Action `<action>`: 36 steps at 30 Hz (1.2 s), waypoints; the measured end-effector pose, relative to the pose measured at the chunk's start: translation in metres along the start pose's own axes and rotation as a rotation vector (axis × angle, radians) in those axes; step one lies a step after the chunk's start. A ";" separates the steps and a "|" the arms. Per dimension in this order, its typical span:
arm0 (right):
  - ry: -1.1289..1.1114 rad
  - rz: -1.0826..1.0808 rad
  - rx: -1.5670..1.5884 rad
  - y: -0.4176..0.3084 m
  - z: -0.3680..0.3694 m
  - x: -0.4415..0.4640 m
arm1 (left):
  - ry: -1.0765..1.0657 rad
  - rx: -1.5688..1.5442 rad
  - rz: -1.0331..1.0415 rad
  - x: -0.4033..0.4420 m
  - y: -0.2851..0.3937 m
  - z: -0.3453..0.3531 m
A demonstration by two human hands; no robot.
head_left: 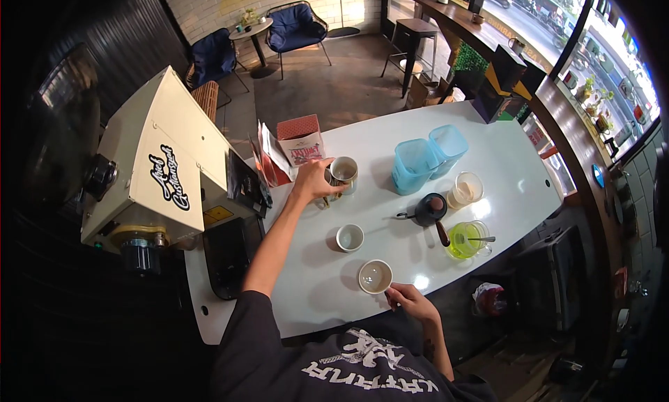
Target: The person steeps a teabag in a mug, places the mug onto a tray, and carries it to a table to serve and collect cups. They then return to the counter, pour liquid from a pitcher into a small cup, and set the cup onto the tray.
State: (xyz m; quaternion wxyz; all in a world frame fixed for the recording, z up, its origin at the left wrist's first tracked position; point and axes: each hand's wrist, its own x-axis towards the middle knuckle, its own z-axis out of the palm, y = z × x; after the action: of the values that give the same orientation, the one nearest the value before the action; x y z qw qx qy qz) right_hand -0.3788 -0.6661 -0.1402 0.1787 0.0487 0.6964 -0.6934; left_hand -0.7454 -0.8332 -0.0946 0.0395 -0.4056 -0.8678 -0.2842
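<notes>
My left hand [313,183] reaches across the white table, its fingers closed around the side of a greyish cup [345,172] near the far edge. Some small glassware beside that cup is partly hidden by the hand. With my right hand [412,301] I grip the handle of a pale mug [375,276] near the front edge; its inside faces up and shows a shiny bottom. Between the two hands a small white cup [350,238] stands upright, touched by neither.
Left stands a large cream machine [157,158]; beside it are a red-and-white box [301,138] and packets. On the right are blue plastic containers [412,168], a dark long-handled pot [430,209], a glass [465,190] and a jug of green liquid [468,240] with a spoon.
</notes>
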 end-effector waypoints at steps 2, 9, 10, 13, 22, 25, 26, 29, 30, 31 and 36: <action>0.011 -0.001 -0.014 -0.004 0.003 0.000 | -0.005 0.028 0.042 0.005 -0.009 0.005; -0.003 -0.030 -0.003 -0.006 0.021 0.013 | -0.143 0.119 -0.008 0.001 -0.001 -0.007; -0.008 -0.029 -0.006 -0.006 0.024 0.016 | -0.140 0.120 -0.013 -0.001 -0.004 -0.007; -0.038 -0.040 0.013 -0.008 0.036 0.026 | 0.084 0.003 0.083 -0.015 0.000 -0.019; -0.037 -0.074 0.062 -0.010 0.094 0.089 | 0.316 -0.284 -0.256 -0.204 0.034 -0.059; -0.048 -0.051 0.076 -0.017 0.113 0.112 | 0.373 -0.509 -0.453 -0.261 0.051 -0.066; -0.037 -0.064 0.074 -0.014 0.119 0.121 | 0.380 -0.548 -0.503 -0.276 0.054 -0.067; -0.028 -0.073 0.101 -0.013 0.138 0.147 | 0.429 -0.597 -0.596 -0.308 0.067 -0.072; -0.011 -0.069 0.138 -0.013 0.142 0.156 | 0.451 -0.611 -0.627 -0.315 0.070 -0.073; -0.017 -0.071 0.159 -0.014 0.147 0.166 | 0.481 -0.608 -0.631 -0.322 0.072 -0.073; -0.023 -0.065 0.200 -0.015 0.162 0.216 | 0.526 -0.638 -0.666 -0.339 0.077 -0.072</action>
State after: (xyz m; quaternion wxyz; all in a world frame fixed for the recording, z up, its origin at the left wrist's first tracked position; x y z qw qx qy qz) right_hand -0.5553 -0.8645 -0.1898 0.1583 0.0360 0.6228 -0.7654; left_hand -0.4749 -1.0628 -0.1009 0.0381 -0.0148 -0.7807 -0.6235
